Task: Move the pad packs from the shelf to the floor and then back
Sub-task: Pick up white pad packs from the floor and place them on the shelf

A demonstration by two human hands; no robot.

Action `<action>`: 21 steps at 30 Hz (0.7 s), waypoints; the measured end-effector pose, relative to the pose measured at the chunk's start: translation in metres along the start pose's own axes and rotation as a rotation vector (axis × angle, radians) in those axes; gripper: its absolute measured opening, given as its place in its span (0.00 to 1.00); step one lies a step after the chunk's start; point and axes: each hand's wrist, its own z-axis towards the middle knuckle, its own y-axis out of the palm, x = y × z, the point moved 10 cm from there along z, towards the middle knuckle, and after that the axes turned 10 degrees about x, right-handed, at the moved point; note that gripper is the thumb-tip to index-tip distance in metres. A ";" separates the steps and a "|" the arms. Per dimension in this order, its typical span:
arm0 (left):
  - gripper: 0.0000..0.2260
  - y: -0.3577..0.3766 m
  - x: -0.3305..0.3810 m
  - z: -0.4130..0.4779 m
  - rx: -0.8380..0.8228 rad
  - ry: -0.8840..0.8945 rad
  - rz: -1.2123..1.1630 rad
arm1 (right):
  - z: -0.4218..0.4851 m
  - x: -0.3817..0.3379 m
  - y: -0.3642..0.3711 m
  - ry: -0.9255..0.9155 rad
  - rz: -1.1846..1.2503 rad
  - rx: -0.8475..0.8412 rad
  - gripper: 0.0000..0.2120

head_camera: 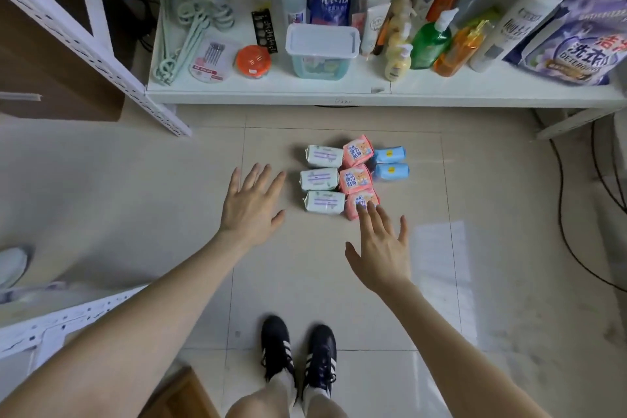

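Tiled floor before the white shelf, eight pad packs grouped tight on it.
Both hands spread wide, holding nothing: left hand just beside the white packs, right hand with fingertips over the nearest pink pack; two blue packs at the right.

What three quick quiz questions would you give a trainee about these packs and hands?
1. How many pad packs lie on the floor?
2. True or false: the left hand grips a white pack.
3. Fingertips of the right hand are closest to which pack? A. a blue one B. the nearest pink pack C. a white one
Key: 1. eight; 2. false, its fingers are spread and hold nothing; 3. B.
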 end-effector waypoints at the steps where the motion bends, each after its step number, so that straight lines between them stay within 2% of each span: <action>1: 0.33 0.014 -0.002 0.004 -0.016 0.000 -0.005 | 0.007 0.001 0.013 0.001 -0.002 -0.019 0.35; 10: 0.33 0.141 -0.018 0.062 -0.085 0.039 -0.042 | 0.080 0.011 0.122 0.049 -0.005 -0.040 0.36; 21: 0.34 0.297 -0.020 0.136 -0.072 0.039 -0.095 | 0.153 0.029 0.275 0.028 0.048 -0.078 0.35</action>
